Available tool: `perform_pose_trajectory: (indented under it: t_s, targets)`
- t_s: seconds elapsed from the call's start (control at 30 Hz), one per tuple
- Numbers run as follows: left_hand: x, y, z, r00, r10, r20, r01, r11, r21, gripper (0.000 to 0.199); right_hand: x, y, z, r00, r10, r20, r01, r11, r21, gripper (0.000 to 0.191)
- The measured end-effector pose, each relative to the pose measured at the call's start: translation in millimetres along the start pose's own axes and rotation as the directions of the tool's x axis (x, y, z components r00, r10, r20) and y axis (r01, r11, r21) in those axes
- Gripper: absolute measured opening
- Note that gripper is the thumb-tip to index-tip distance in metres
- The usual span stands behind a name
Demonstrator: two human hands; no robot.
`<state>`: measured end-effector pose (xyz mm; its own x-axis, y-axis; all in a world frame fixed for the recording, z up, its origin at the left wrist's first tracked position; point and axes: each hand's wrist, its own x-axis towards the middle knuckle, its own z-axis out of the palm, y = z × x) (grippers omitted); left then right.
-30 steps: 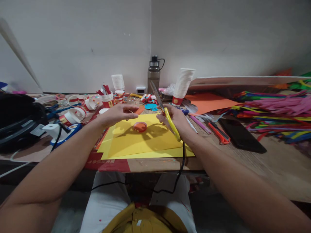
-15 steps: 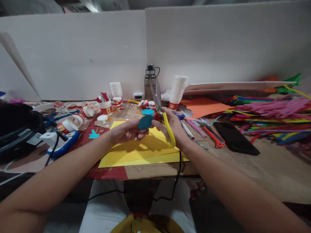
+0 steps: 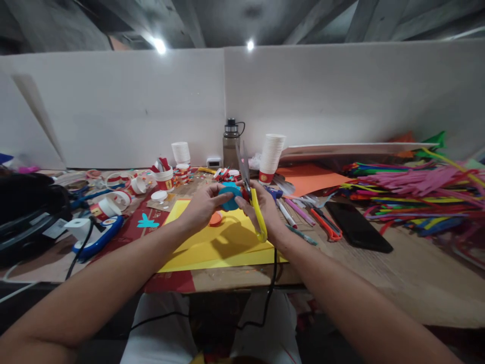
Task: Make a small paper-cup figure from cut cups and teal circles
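Left hand (image 3: 202, 208) and right hand (image 3: 265, 210) meet at a blue disc (image 3: 229, 198), held up above the yellow sheets (image 3: 215, 247). Thumb and fingers of the left pinch the disc from its near left edge. Fingers of the right are curled around the yellow-handled scissors (image 3: 260, 220), whose blades point up and stand slightly parted, while the right thumb reaches the disc's other edge. An orange disc (image 3: 215, 219) lies on the yellow sheets just below the left hand.

Printing shows on several things around them. A white cup with a red band (image 3: 164, 181), filled with red pieces, carries a pale gold panel with dark marks; these are perhaps characters, but too small to read. The tall stack of white cups (image 3: 273, 154) ends in a red-banded one bearing a round gold emblem. A white label (image 3: 56, 228) is stuck to the black object (image 3: 22, 217) at far left, its text unreadable. Near the right forearm, the black phone (image 3: 358, 227) lies flat beside an orange-handled cutter (image 3: 326, 225).
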<state>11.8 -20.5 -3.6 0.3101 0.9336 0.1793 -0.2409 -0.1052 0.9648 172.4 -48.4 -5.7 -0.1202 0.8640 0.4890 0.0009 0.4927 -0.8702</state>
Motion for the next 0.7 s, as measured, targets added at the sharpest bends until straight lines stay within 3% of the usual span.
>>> perform_pose_trajectory:
  t_s: [0.23,0.4,0.57,0.7]
  targets:
    - [15,16,0.8,0.989,0.099,-0.108,-0.121,0.969,-0.217,0.025,1,1,-6,0.997,0.069,0.033,-0.064,0.987,-0.146,0.038]
    - [15,12,-16.6,0.984,0.087,-0.153,-0.125,0.957,-0.262,0.028,2,10,-7,0.986,0.137,0.089,-0.117,0.972,-0.205,0.042]
    - [22,18,-39.6,0.958,0.137,-0.252,-0.202,0.945,-0.256,0.026,3,8,-7,0.993,0.117,0.005,-0.116,0.986,-0.119,0.043]
    - [28,13,-51.6,0.954,0.091,-0.285,-0.16,0.961,-0.227,0.025,5,10,-10,0.994,0.105,-0.024,-0.106,0.991,-0.087,0.044]
